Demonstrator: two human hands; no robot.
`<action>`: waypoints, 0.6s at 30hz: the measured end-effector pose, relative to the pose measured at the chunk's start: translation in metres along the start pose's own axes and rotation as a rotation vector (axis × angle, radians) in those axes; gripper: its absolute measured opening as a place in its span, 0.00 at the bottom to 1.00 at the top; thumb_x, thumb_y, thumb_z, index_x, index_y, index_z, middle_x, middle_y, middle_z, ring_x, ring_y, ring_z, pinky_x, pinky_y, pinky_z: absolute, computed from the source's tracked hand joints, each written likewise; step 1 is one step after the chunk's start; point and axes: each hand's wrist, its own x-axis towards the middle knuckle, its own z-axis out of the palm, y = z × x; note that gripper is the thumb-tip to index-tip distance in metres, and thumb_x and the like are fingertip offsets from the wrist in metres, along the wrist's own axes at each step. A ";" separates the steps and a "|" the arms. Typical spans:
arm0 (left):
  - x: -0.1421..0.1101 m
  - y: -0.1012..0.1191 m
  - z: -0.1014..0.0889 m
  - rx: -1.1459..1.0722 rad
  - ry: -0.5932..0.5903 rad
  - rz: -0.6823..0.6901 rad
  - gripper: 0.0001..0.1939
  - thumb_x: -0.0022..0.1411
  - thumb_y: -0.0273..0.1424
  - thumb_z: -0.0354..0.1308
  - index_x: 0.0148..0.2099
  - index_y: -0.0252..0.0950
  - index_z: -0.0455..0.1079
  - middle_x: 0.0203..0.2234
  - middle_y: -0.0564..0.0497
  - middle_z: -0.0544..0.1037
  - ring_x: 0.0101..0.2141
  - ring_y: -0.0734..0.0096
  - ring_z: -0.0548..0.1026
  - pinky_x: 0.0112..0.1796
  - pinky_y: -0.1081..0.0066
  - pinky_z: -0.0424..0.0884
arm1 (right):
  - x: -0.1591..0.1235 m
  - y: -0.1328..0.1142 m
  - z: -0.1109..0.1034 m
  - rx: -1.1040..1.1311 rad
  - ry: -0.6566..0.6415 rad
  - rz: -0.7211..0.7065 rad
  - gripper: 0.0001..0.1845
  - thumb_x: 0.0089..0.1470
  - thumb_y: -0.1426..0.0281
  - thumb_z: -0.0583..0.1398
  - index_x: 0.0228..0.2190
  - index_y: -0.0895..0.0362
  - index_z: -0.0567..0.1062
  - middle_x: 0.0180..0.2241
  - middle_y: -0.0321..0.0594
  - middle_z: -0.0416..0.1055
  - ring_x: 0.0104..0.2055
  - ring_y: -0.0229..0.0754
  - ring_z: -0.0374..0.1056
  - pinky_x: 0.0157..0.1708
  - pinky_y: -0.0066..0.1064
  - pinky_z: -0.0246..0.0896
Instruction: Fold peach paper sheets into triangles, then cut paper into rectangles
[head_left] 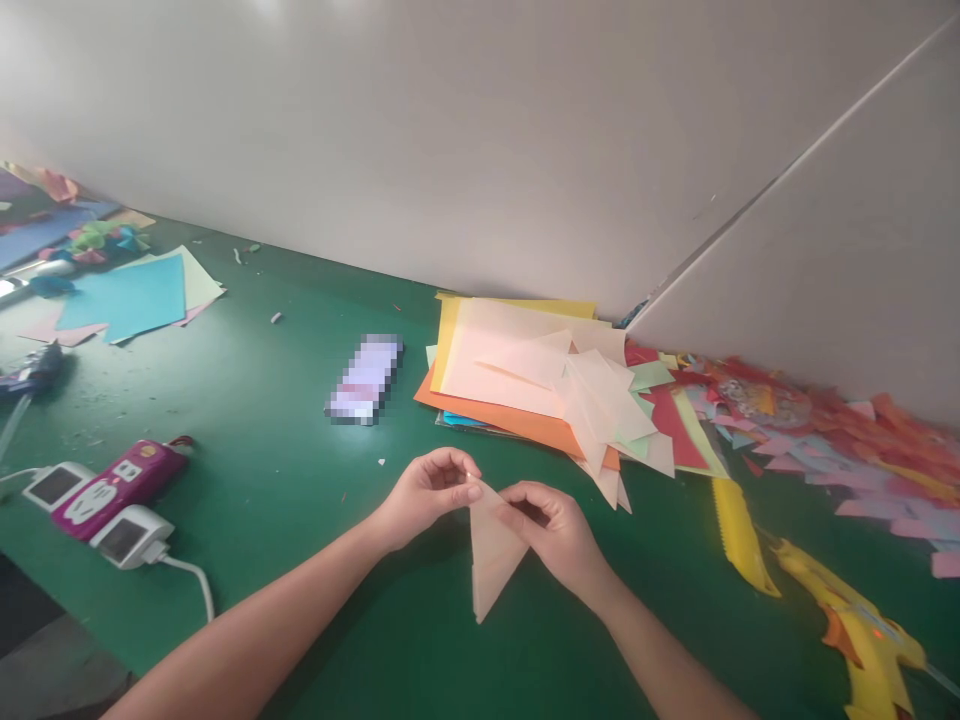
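Note:
A pale peach sheet of paper (493,560), folded into a narrow triangle, hangs point-down between my two hands over the green table. My left hand (435,492) pinches its upper left corner between thumb and fingers. On the other side, my right hand (559,530) grips the right edge, thumb lying on the front face; its fingertips behind the paper are hidden. Just beyond my hands is a stack of coloured paper sheets (510,355), with several cut peach pieces (600,400) lying loosely on its right part.
A blurred-out phone (365,380) lies left of the stack. A purple power strip (120,487) with white chargers (131,537) is at left, near blue paper (142,295). On the right are a yellow serrated cutter (742,540), a yellow glue gun (847,610) and many paper strips (862,450).

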 end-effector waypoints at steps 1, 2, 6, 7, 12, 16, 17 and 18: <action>0.000 0.000 -0.001 -0.011 -0.016 -0.005 0.14 0.49 0.33 0.68 0.33 0.32 0.67 0.25 0.55 0.70 0.26 0.79 0.68 0.30 0.77 0.66 | 0.000 0.001 -0.001 0.029 -0.001 0.015 0.10 0.53 0.60 0.59 0.32 0.54 0.76 0.31 0.37 0.72 0.33 0.40 0.66 0.32 0.29 0.61; 0.001 0.000 -0.003 -0.020 -0.039 -0.009 0.15 0.48 0.33 0.68 0.33 0.32 0.67 0.24 0.55 0.70 0.26 0.79 0.69 0.30 0.76 0.67 | 0.000 0.001 -0.003 0.058 0.004 0.030 0.12 0.53 0.60 0.59 0.35 0.53 0.75 0.32 0.37 0.71 0.34 0.40 0.67 0.32 0.28 0.62; 0.000 -0.001 -0.008 -0.011 -0.115 -0.003 0.13 0.51 0.32 0.67 0.36 0.31 0.69 0.25 0.53 0.73 0.28 0.77 0.71 0.33 0.73 0.69 | 0.001 0.003 -0.010 0.115 0.021 0.055 0.14 0.54 0.58 0.58 0.38 0.53 0.74 0.29 0.35 0.68 0.31 0.37 0.65 0.29 0.26 0.61; -0.001 -0.001 -0.008 0.006 -0.110 0.009 0.13 0.53 0.33 0.66 0.37 0.30 0.70 0.25 0.52 0.73 0.28 0.77 0.72 0.33 0.73 0.69 | 0.001 0.003 -0.012 0.118 0.017 0.052 0.14 0.55 0.58 0.57 0.38 0.53 0.74 0.29 0.36 0.68 0.31 0.37 0.65 0.29 0.26 0.60; -0.002 -0.002 -0.007 0.093 -0.041 0.063 0.12 0.55 0.34 0.64 0.36 0.30 0.71 0.24 0.51 0.74 0.26 0.77 0.71 0.32 0.73 0.70 | 0.001 0.001 -0.013 0.122 -0.006 0.040 0.14 0.54 0.57 0.58 0.34 0.55 0.72 0.32 0.37 0.69 0.33 0.38 0.65 0.31 0.27 0.61; -0.002 -0.002 -0.007 0.164 -0.007 0.096 0.13 0.56 0.36 0.63 0.36 0.29 0.71 0.25 0.50 0.74 0.26 0.76 0.71 0.31 0.73 0.71 | 0.000 0.001 -0.012 0.112 -0.042 0.052 0.14 0.52 0.57 0.60 0.33 0.55 0.71 0.30 0.37 0.68 0.33 0.39 0.65 0.33 0.29 0.63; -0.002 -0.002 -0.007 0.178 -0.010 0.105 0.13 0.56 0.36 0.62 0.36 0.29 0.71 0.25 0.49 0.74 0.26 0.76 0.72 0.31 0.72 0.71 | 0.001 0.000 -0.012 0.111 -0.048 0.056 0.13 0.52 0.58 0.60 0.33 0.55 0.71 0.30 0.37 0.68 0.33 0.38 0.65 0.33 0.29 0.63; -0.002 -0.002 -0.007 0.197 -0.017 0.116 0.13 0.57 0.36 0.62 0.36 0.29 0.72 0.25 0.49 0.74 0.26 0.75 0.72 0.31 0.72 0.71 | 0.001 0.000 -0.012 0.111 -0.050 0.058 0.13 0.52 0.58 0.60 0.33 0.55 0.71 0.30 0.37 0.67 0.33 0.38 0.65 0.33 0.29 0.63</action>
